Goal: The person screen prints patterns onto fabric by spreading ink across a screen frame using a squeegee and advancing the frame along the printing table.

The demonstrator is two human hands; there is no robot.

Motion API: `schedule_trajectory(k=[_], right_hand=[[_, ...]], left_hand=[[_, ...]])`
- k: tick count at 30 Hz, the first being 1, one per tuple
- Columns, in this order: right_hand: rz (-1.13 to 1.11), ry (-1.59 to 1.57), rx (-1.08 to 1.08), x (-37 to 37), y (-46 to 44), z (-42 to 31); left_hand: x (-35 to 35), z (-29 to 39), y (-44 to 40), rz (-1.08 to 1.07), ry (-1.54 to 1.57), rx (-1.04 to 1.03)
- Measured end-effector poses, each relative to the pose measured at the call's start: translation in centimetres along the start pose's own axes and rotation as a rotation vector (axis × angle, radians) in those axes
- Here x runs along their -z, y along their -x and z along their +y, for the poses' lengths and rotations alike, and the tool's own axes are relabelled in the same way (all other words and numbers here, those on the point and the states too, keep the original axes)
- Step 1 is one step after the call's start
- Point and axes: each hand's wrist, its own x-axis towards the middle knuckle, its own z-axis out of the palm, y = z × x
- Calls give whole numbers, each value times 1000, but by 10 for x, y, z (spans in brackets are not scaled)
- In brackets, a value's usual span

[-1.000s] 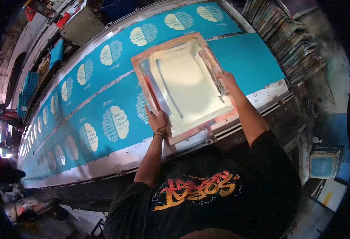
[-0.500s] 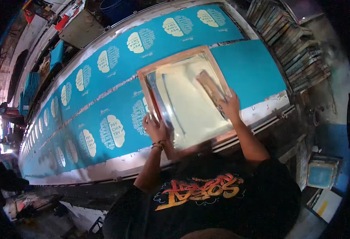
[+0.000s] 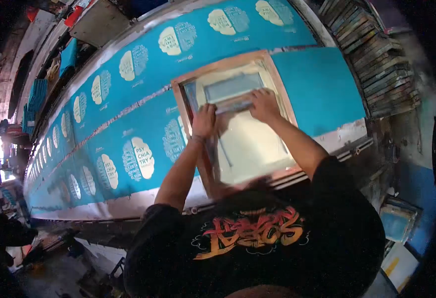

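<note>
A wooden-framed printing screen (image 3: 285, 102) lies on the long table over the turquoise fabric (image 3: 310, 89), with pale cream ink (image 3: 253, 144) across its mesh. Inside the frame, both hands grip a wooden squeegee (image 3: 234, 104) held crosswise. My left hand (image 3: 205, 120) has its fingers wrapped round the squeegee's left end. At the right end, my right hand (image 3: 265, 104) is closed on it. Above the squeegee the mesh shows a bluish, thinly coated area. The squeegee's lower edge is hidden.
Printed cream and light-blue designs (image 3: 143, 158) run in two rows along the table. Stacked frames (image 3: 377, 64) stand at the right. A metal rail (image 3: 349, 151) follows the near table edge. A small blue screen (image 3: 396, 223) sits at the lower right.
The squeegee has turned from the screen's right side to a crosswise position. My left hand has left the frame's edge and taken hold of it. My right hand has moved up and left.
</note>
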Motion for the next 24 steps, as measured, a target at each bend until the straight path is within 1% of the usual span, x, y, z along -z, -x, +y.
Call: schedule_trajectory(k=[1, 3, 4, 5, 6, 7, 8, 9, 10, 11, 12, 13, 14, 15, 16, 18, 19, 20, 22, 23, 24], right_hand=[[-31, -47, -10, 11, 38, -14], [-134, -124, -62, 40, 116, -43], [-196, -150, -100, 54, 151, -55], [-124, -139, -58, 56, 187, -62], [-167, -174, -84, 68, 214, -70], [-181, -159, -48, 75, 227, -70], [-192, -142, -14, 81, 236, -70], [-153, -173, -12, 84, 234, -69], [-110, -202, -7, 87, 225, -68], [-137, -240, -39, 91, 217, -67], [-130, -237, -39, 101, 216, -69], [-180, -254, -32, 113, 210, -69], [-228, -270, -25, 122, 205, -67], [-220, -313, -25, 129, 209, -68], [-221, -310, -22, 129, 218, -67], [-327, -278, -80, 119, 238, -63], [-180, -289, -47, 117, 243, -62], [-183, -287, -45, 108, 235, -57], [-59, -203, -43, 95, 205, -51], [-86, -283, -50, 89, 177, -43], [-188, -296, -71, 79, 137, -34]], left_hand=[[15, 39, 33, -114, 107, 106], [30, 105, 100, -237, 137, 218], [32, 130, 132, -229, 151, 182], [32, 154, 159, -246, 212, 224], [32, 173, 181, -255, 138, 195], [23, 179, 198, -260, 151, 212], [8, 176, 218, -263, 165, 226], [-15, 156, 233, -221, 442, 356], [-10, 141, 225, -254, 366, 354], [-3, 127, 216, -288, 290, 350], [20, 141, 196, 61, 395, 561], [25, 122, 186, 104, 249, 613], [25, 113, 180, 372, 32, 610], [15, 94, 186, 414, -6, 700], [13, 77, 191, 417, -4, 703], [11, 52, 204, 47, -193, 678], [14, 52, 203, 16, -133, 692], [15, 53, 201, 18, -129, 695], [15, 51, 205, 271, 225, 605], [38, 73, 190, 204, 342, 748], [34, 69, 191, 201, 338, 759]])
